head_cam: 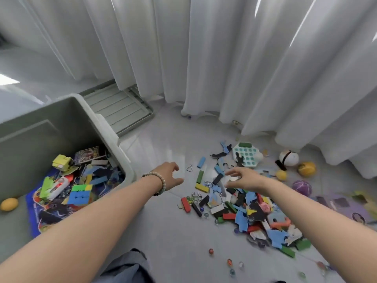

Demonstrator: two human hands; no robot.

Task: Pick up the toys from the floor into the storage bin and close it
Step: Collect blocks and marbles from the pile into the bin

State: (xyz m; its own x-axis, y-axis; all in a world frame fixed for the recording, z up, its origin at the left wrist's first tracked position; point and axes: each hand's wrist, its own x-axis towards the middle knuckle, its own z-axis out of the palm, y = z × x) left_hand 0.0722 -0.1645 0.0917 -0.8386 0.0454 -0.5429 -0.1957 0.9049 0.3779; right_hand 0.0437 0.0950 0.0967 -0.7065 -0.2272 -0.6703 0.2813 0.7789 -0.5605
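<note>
Both hands reach out at mid-frame toward the toy pile (244, 209) strewn on the floor (163, 225) at centre right. The left hand (171, 174) has loosely curled fingers holding nothing. The right hand (243, 178) hovers over the pile's upper edge, fingers (231, 173) spread apart and empty. The storage bin (122, 158) stands open at the left, partly filled, its lid (120, 109) lying flat above it. Best to cup both hands around a heap and scoop (flat pieces and blocks slip away singly), then carry it low across to the bin. The stray marbles (229, 262) at the bottom will likely need separate pinches.
</note>
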